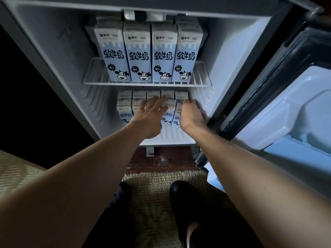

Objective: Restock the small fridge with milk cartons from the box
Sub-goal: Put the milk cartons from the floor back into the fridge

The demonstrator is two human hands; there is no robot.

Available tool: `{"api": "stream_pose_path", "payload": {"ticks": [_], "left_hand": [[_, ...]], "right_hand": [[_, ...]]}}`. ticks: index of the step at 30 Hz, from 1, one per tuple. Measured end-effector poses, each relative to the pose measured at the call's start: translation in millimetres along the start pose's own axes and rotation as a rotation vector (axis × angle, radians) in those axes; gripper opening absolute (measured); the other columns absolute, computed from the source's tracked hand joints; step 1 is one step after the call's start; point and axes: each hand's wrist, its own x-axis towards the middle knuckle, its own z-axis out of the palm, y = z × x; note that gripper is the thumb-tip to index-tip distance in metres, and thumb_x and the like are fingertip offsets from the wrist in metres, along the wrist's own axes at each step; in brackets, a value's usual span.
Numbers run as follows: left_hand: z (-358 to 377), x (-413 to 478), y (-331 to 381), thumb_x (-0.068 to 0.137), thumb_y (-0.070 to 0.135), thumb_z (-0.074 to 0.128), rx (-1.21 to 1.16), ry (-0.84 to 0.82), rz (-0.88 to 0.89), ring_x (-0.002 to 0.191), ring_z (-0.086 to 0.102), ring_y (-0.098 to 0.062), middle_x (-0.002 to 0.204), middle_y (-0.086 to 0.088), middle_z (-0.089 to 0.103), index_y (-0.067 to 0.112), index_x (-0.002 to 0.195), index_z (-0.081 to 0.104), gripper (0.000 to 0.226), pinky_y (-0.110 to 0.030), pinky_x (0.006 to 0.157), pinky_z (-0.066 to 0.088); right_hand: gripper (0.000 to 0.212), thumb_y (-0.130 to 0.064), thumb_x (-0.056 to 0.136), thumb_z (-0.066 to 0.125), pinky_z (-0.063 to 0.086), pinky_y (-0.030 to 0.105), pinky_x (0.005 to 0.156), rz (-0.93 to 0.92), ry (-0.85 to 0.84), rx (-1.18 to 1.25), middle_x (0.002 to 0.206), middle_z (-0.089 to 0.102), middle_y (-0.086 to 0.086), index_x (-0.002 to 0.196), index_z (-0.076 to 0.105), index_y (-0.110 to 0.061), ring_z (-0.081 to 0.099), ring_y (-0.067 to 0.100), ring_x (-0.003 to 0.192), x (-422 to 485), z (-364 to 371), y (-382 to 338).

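The small fridge (53,51) stands open before me. Several blue-and-white milk cartons (138,54) with a cow face stand in a row on the wire shelf (146,83), more behind them. Below, further cartons (124,111) fill the fridge floor in rows. My left hand (148,119) reaches in with fingers spread, resting against the lower cartons and holding none. My right hand (191,113) is curled around the rightmost front carton (176,120) on the floor level, which leans slightly. The box is not in view.
The fridge door (286,104) hangs open at the right, its white inner liner close to my right arm. A woven mat (161,181) lies on the floor under my dark shoes (180,192). A pale surface (14,172) sits at the lower left.
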Motion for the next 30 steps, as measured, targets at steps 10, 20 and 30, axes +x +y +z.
{"api": "stream_pose_path", "payload": {"ticks": [10, 20, 30], "left_hand": [[9.4, -1.4, -2.6, 0.091, 0.021, 0.054, 0.046, 0.094, 0.038, 0.151, -0.001, -0.021, 0.162, -0.004, 0.006, 0.019, 0.155, 0.020, 0.072, -0.041, 0.123, 0.006], [8.6, -2.5, 2.8, 0.090, 0.019, 0.054, 0.044, 0.096, 0.020, 0.151, 0.001, -0.022, 0.161, -0.004, 0.007, 0.019, 0.153, 0.022, 0.071, -0.043, 0.123, 0.010], [7.1, -3.4, 8.4, 0.087, 0.023, 0.057, 0.021, 0.069, -0.006, 0.151, -0.002, -0.023, 0.160, -0.004, 0.005, 0.019, 0.154, 0.021, 0.076, -0.045, 0.123, 0.009]], "right_hand": [[0.048, 0.008, 0.090, 0.053, 0.040, 0.032, 0.078, 0.057, 0.074, 0.030, 0.140, 0.033, 0.009, 0.133, 0.049, -0.013, 0.062, 0.028, 0.108, 1.3, 7.4, -3.4], [0.044, 0.007, 0.090, 0.056, 0.045, 0.037, 0.075, -0.028, 0.142, -0.062, 0.142, 0.033, 0.019, 0.131, 0.045, -0.004, 0.059, 0.035, 0.115, -2.2, 7.1, -6.3], [0.079, 0.013, 0.072, 0.073, 0.055, 0.041, 0.085, -0.107, 0.114, -0.178, 0.140, 0.032, 0.015, 0.139, 0.039, -0.010, 0.054, 0.032, 0.120, -2.2, 6.3, -6.3]]}}
